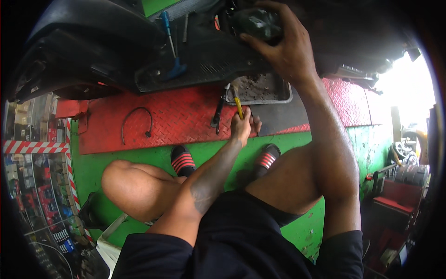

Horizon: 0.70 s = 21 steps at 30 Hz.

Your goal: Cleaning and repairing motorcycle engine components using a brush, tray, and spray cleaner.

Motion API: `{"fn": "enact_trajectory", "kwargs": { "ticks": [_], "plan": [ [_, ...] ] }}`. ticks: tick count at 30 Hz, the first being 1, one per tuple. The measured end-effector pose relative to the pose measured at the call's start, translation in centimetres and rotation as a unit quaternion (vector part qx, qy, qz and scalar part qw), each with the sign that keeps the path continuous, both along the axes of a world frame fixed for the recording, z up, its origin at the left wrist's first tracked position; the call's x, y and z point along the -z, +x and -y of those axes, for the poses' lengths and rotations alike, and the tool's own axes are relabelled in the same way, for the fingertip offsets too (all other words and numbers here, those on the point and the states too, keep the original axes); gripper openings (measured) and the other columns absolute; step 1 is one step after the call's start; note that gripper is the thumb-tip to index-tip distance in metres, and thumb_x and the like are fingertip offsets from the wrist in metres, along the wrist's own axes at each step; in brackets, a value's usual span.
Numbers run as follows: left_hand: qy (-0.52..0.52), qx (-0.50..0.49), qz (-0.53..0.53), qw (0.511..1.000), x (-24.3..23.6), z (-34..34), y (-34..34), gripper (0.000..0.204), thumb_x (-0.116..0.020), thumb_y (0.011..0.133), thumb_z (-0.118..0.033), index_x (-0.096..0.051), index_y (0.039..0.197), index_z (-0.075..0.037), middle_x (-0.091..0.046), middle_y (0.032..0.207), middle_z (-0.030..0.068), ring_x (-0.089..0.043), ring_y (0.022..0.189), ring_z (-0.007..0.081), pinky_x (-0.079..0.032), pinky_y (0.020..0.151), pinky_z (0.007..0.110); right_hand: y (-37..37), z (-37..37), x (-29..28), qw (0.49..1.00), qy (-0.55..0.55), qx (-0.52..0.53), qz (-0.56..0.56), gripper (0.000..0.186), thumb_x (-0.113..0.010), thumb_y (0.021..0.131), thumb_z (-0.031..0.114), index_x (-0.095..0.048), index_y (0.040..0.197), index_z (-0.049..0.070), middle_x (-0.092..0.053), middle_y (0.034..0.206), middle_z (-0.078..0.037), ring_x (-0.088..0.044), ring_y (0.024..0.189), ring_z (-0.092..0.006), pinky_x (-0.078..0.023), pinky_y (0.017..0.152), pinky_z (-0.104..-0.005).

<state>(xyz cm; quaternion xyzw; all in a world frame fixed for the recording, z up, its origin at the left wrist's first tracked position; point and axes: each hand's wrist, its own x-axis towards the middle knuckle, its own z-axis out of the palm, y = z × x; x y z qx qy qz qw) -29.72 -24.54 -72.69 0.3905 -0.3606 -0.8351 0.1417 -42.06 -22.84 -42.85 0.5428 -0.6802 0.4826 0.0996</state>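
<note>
My left hand [242, 124] is closed round the yellow handle of a brush [238, 105]. The brush's tip reaches the left side of a shallow metal tray [289, 95] holding dark, dirty liquid or grime. Higher up, my right hand [290, 49] curls round a dark, glossy, rounded part [260, 24] at an opening in the black vehicle bodywork [209, 60]. Its fingertips are partly hidden behind that part, so whether it comes loose from the vehicle I cannot tell. Just left of the brush lies a black-handled tool [218, 112], one end against the tray.
On the bodywork rest a blue-handled tool [175, 69] and a slim metal tool [185, 29]. A thin black hose [151, 122] curves on the red tread-plate platform [100, 130]. Shelves of parts [44, 186] stand left behind striped tape [35, 147]. Red equipment [395, 200] is at right.
</note>
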Motion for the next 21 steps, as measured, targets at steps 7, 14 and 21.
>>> {"fn": "enact_trajectory", "kwargs": {
  "ticks": [7,14,21],
  "plan": [
    [-0.337,0.153,0.070,0.926,-7.3,1.4,9.1,0.033,-0.053,0.108,-0.039,-0.055,0.099,-0.008,-0.045,0.073,-0.0051,-0.043,0.056,0.0052,-0.036,0.046,0.026,-0.2,1.1,0.7,0.999,-0.018,0.040,0.008,0.060,-0.090,0.077,0.024,-0.061,0.128,0.010,-0.073,0.114,-0.014,-0.072,0.108,-0.0283,-0.057,0.091,-0.0393],
    [-0.308,0.073,-0.057,0.947,-17.4,3.1,15.2,0.024,-0.052,0.108,-0.028,-0.051,0.118,-0.007,-0.049,0.079,-0.0034,-0.041,0.059,0.0030,-0.035,0.051,0.022,-2.0,1.5,-0.6,0.997,0.026,0.075,-0.007,0.061,-0.090,0.077,0.027,-0.061,0.126,0.007,-0.075,0.107,-0.017,-0.074,0.104,-0.0314,-0.058,0.087,-0.0400],
    [-0.314,-0.175,-0.137,0.923,-23.8,13.3,7.6,0.032,-0.068,0.099,-0.011,-0.063,0.127,0.004,-0.069,0.097,0.0067,-0.067,0.077,0.0108,-0.053,0.065,0.023,-3.6,5.5,-3.0,0.996,0.023,0.061,-0.061,0.056,-0.087,0.080,0.028,-0.060,0.122,0.004,-0.074,0.105,-0.022,-0.073,0.102,-0.0387,-0.058,0.087,-0.0447]
  ]
}}
